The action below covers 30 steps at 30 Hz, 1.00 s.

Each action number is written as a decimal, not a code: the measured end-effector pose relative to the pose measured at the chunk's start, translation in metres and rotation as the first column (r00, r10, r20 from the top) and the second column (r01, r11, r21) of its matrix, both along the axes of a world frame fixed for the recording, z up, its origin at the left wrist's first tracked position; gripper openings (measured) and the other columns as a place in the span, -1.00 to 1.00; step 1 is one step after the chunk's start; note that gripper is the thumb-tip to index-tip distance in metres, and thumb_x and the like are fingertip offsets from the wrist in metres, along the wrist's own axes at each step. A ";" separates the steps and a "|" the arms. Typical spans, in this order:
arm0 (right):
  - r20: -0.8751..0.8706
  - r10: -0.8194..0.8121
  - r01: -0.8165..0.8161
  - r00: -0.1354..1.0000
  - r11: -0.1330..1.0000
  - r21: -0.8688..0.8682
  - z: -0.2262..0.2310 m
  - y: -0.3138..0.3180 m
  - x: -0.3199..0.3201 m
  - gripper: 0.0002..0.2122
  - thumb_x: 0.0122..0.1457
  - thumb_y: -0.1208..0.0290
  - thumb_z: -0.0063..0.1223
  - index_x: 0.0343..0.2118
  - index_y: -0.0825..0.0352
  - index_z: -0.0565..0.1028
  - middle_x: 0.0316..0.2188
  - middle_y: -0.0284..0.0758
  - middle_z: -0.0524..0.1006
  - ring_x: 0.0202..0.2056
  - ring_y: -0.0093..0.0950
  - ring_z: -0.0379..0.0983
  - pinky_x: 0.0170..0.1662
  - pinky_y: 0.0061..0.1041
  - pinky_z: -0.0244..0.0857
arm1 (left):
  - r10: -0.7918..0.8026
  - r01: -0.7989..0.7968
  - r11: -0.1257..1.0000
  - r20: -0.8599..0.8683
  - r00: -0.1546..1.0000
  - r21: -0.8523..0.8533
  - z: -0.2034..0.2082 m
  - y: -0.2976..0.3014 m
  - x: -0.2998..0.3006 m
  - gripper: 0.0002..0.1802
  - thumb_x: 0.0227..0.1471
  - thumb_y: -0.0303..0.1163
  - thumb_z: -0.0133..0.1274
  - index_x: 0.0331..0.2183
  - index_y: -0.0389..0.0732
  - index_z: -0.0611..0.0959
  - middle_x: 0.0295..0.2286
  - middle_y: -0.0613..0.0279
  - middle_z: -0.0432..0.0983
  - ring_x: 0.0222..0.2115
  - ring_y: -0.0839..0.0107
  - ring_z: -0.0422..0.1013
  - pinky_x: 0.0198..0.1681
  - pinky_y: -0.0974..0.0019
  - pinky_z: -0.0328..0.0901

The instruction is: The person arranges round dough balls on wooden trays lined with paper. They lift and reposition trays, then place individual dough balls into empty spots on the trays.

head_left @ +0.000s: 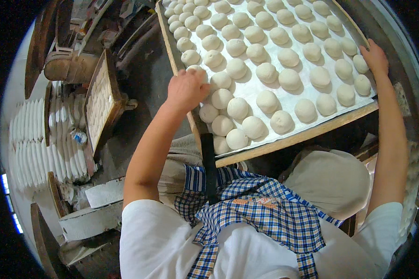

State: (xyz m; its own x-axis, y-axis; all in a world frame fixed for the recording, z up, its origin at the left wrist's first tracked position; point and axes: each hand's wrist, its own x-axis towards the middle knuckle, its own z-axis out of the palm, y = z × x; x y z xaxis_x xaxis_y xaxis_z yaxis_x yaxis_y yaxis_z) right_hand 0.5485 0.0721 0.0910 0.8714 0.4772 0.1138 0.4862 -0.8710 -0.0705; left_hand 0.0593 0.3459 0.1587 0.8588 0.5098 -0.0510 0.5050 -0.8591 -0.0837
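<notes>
A large wooden tray (302, 136) slants across the upper middle in front of me, lined with a white sheet (287, 99). Rows of round white dough balls (266, 73) cover it, packed closer along its left side. My left hand (185, 89) is closed over the tray's left rim, its fingertips and thumb beside the nearest dough balls. At the right rim, my right hand (376, 56) grips the edge with fingers curled over the wood. The undersides of both grips are hidden.
On the left stands another wood-framed tray (102, 100) of pale pieces, tilted. Beyond it rises a pile of white sacks (28, 130). A wooden cylinder (65, 65) sits at upper left, and a pale, dusty beam (91, 227) lies at lower left. My knees are below the tray's near edge.
</notes>
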 end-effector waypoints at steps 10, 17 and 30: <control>0.061 0.050 -0.054 0.997 0.997 0.062 -0.005 -0.002 -0.001 -0.45 0.02 0.04 -0.06 0.08 0.16 0.29 -0.04 -0.16 0.42 -0.03 -0.17 0.35 -0.01 -0.21 0.24 | 0.576 -0.005 0.607 0.435 0.692 -0.795 -0.007 -0.006 0.013 -0.48 -0.07 -0.12 -0.04 -0.13 -0.29 0.48 -0.29 0.07 0.50 -0.31 0.33 0.46 -0.29 0.32 0.32; 0.008 0.046 -0.047 0.999 0.997 0.067 0.006 -0.005 -0.014 -0.50 0.04 0.08 -0.07 0.04 0.21 0.31 -0.09 -0.13 0.44 -0.07 -0.16 0.38 -0.05 -0.19 0.26 | 0.697 0.625 -0.481 0.165 0.698 -0.615 0.027 -0.020 0.000 -0.35 -0.09 -0.33 -0.17 0.10 -0.29 0.23 -0.07 -0.17 0.31 -0.33 0.13 0.43 -0.33 0.25 0.41; 0.043 0.047 -0.049 0.998 0.997 0.067 -0.003 -0.007 0.001 -0.49 0.03 0.09 -0.04 0.05 0.18 0.31 -0.09 -0.15 0.44 -0.05 -0.16 0.36 -0.02 -0.18 0.25 | -0.065 0.152 0.942 0.284 0.957 -0.299 -0.041 -0.071 0.055 -0.53 -0.17 -0.39 0.10 -0.11 -0.13 0.49 -0.23 0.11 0.45 -0.24 0.17 0.42 -0.20 0.19 0.33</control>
State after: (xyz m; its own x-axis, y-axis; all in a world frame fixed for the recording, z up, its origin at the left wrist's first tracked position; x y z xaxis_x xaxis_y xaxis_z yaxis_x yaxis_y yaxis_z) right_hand 0.5494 0.0651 0.0881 0.8416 0.5083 0.1826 0.5311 -0.8404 -0.1081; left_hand 0.1144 0.2744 0.1180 0.9119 0.4080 0.0447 0.3731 -0.8694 0.3239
